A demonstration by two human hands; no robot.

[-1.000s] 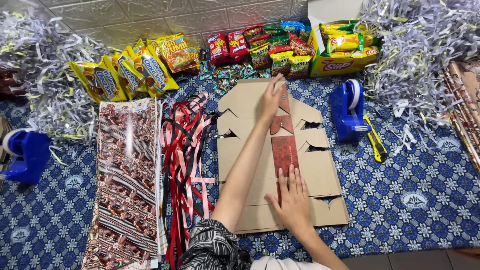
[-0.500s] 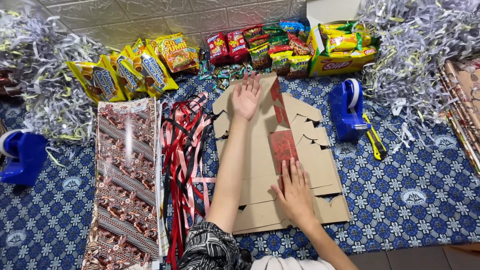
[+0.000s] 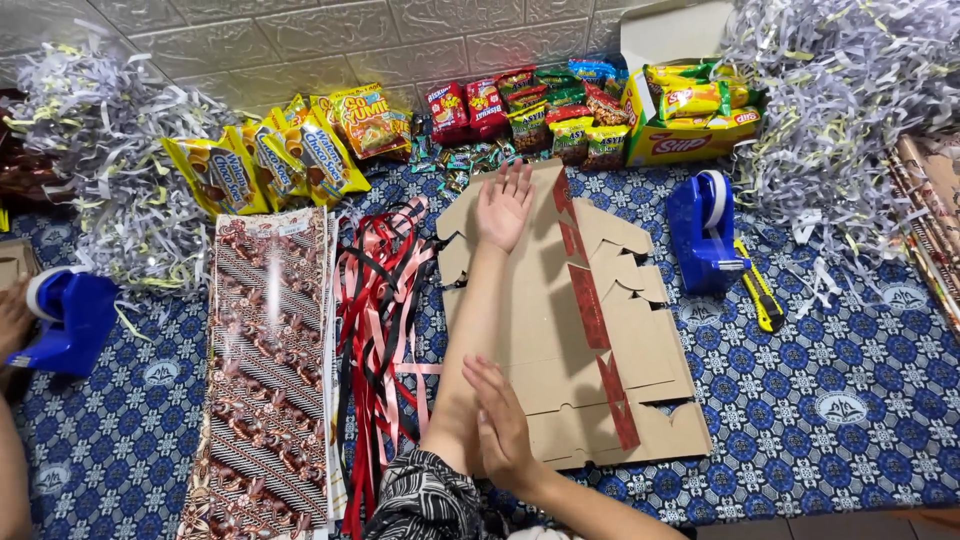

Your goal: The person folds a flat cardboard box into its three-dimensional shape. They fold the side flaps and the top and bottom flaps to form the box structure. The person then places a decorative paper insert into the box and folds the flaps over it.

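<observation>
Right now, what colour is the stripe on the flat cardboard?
Red, running lengthwise down the cardboard; clearest in the head view.

You get bright, even light from overhead, with only soft shadows. Glare streaks the glossy wrapping paper (image 3: 268, 370) at nine o'clock. Your right hand (image 3: 500, 425) blurs slightly; tile lines bow at twelve o'clock.

Left hand (image 3: 503, 205) flat, right hand (image 3: 500, 422) edgewise

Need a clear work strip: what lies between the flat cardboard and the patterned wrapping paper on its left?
Head view: a bundle of red, pink and black ribbons lies between cardboard and paper.
</observation>
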